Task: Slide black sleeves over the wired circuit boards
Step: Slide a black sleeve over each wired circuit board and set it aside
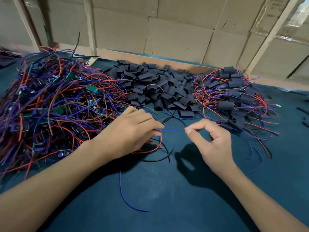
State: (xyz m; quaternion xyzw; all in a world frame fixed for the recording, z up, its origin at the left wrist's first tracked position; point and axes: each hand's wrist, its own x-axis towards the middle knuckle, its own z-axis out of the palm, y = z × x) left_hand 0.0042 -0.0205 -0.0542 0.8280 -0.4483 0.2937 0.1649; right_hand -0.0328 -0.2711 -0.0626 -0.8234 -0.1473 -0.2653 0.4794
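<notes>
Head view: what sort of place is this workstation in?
Probably a small electronics assembly bench in a workshop or warehouse. A heap of wired circuit boards, a pile of black sleeves and a stack of sleeved units lie on a green mat, backed by cardboard cartons.

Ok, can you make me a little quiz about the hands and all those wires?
1. True or false: the right hand pinches a blue wire.
2. Which heap lies between the other two? A) loose black sleeves B) bare wired boards C) sleeved boards
3. Fill in: the left hand holds the blue wire and a ____ wire.

Key: 1 true. 2 A. 3 red.
</notes>
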